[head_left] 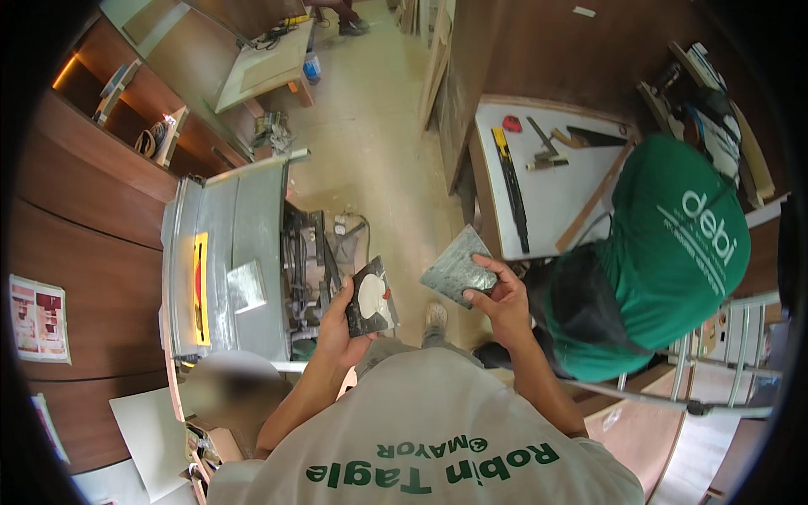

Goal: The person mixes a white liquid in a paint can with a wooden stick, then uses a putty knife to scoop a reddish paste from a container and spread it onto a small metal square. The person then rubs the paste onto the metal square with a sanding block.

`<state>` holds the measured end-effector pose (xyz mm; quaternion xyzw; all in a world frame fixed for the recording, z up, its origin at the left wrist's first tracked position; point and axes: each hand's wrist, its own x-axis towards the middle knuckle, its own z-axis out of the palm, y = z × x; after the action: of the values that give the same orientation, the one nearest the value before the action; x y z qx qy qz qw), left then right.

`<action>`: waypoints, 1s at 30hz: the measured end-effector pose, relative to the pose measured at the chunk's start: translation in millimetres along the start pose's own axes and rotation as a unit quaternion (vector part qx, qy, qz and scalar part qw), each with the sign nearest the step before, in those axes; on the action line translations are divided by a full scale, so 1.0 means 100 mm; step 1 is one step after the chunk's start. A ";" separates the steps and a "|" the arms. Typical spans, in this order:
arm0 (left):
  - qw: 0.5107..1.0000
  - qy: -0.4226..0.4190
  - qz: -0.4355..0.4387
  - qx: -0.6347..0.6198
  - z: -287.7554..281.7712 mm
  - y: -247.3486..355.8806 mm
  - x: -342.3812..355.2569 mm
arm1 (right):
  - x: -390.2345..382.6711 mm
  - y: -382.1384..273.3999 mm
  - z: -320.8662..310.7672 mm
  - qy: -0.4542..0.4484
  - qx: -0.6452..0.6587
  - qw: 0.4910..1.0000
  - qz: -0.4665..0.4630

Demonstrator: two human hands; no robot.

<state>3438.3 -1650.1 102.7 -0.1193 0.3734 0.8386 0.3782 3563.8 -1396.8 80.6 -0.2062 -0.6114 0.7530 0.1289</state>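
Note:
My left hand [339,326] grips a dark flat plate [364,321] carrying a white blob of paste [371,296] with a small red spot [386,294]. My right hand [503,299] holds a grey, smeared flat square blade [450,261], fingers and thumb closed on its right side. The two pieces are apart, held in front of my body over the floor. Beside the left plate is a grey machine table [261,181] with a loose shiny metal square [246,284] lying on it.
A co-worker in green [656,236] bends close at my right, beside a white worktop [539,210] holding several tools. A low wooden table [265,67] and another person's shoe [353,25] are farther back. Wooden cabinets [84,252] line the left. A walkway [370,126] runs ahead.

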 end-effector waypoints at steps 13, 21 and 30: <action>0.992 0.093 0.060 -0.053 0.88 1.45 2.24 | 3.50 -0.63 0.40 -0.091 0.181 0.979 -0.009; 0.978 0.140 0.072 -0.138 1.14 2.86 3.82 | 5.45 -0.81 0.82 -0.188 0.219 0.957 0.034; 0.979 0.040 0.126 -0.156 1.41 4.27 5.64 | 8.32 -1.11 1.52 -0.178 0.115 0.977 -0.004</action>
<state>2754.2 -1427.1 157.0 -0.1623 0.2648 0.9221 0.2308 2752.7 -1133.1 87.0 -0.0503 -0.5346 0.8424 0.0443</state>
